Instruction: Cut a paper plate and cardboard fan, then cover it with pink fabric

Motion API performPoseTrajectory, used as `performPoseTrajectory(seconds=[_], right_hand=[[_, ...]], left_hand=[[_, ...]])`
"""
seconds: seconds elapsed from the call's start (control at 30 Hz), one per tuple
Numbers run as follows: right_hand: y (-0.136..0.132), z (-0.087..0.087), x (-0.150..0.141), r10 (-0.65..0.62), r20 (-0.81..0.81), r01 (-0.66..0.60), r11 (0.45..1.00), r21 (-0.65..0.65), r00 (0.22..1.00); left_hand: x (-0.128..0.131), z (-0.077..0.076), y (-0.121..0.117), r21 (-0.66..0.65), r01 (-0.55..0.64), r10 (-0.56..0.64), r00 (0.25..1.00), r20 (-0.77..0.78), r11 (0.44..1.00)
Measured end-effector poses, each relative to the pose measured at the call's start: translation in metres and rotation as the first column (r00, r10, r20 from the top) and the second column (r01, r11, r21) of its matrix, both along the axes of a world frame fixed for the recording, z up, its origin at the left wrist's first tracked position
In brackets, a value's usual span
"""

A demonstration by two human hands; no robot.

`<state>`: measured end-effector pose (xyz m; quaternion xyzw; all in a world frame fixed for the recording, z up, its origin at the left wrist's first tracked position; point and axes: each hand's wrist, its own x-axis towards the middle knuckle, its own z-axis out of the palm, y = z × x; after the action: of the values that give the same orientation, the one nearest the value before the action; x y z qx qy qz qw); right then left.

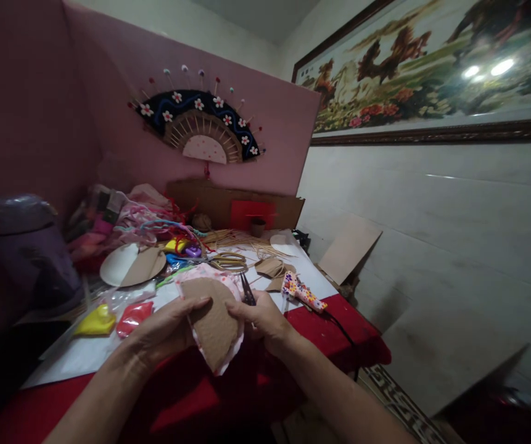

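A curved, half-round piece of cardboard [214, 317] is held up above the table's front edge. Pale pink spotted fabric [236, 349] lies behind it and sticks out along its edges. My left hand [172, 330] is closed on the cardboard's left side, thumb on the brown face. On the right edge, my right hand [263, 314] pinches the cardboard. The same hand also keeps a dark tool with two narrow pointed tips [246, 290], pointing up; its exact kind is unclear. A flower-patterned glue gun [302, 291] lies just right of my right hand.
Gold-handled scissors [228, 262], cardboard pieces [269, 267] and thin sticks [228, 238] lie on white paper over a red cloth [339, 327]. Yellow [96, 320] and red packets [134, 317] sit left. A purple container [27, 259] stands far left. A decorated fan [200, 120] hangs behind.
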<state>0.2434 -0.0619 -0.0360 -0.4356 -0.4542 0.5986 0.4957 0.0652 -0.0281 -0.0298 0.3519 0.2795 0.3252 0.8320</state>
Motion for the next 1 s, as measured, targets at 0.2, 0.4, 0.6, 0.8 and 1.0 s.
performPoseTrajectory(seconds=[0.2, 0.4, 0.6, 0.8, 1.0], right_hand=[[0.004, 0.001, 0.0, -0.073, 0.087, 0.073, 0.997, 0.002, 0.994], [0.011, -0.003, -0.002, -0.222, 0.139, 0.206, 0.971, 0.119, 0.965], [0.013, -0.003, 0.0, -0.215, 0.179, 0.194, 0.972, 0.132, 0.96], [0.012, -0.006, 0.003, -0.215, 0.205, 0.181, 0.968, 0.174, 0.955], [0.012, -0.008, 0.004, -0.237, 0.216, 0.175, 0.946, 0.271, 0.947]], left_hand=[[0.0, -0.005, 0.003, 0.0, 0.01, -0.01, 1.0, -0.002, 1.0], [0.001, -0.004, 0.003, -0.024, 0.037, -0.037, 0.999, 0.022, 0.999], [-0.002, -0.006, 0.003, 0.064, 0.148, -0.152, 0.987, 0.058, 0.987], [-0.001, -0.01, 0.003, 0.079, 0.164, -0.168, 0.984, 0.053, 0.983], [0.0, -0.006, 0.0, 0.131, 0.146, -0.155, 0.986, 0.064, 0.981]])
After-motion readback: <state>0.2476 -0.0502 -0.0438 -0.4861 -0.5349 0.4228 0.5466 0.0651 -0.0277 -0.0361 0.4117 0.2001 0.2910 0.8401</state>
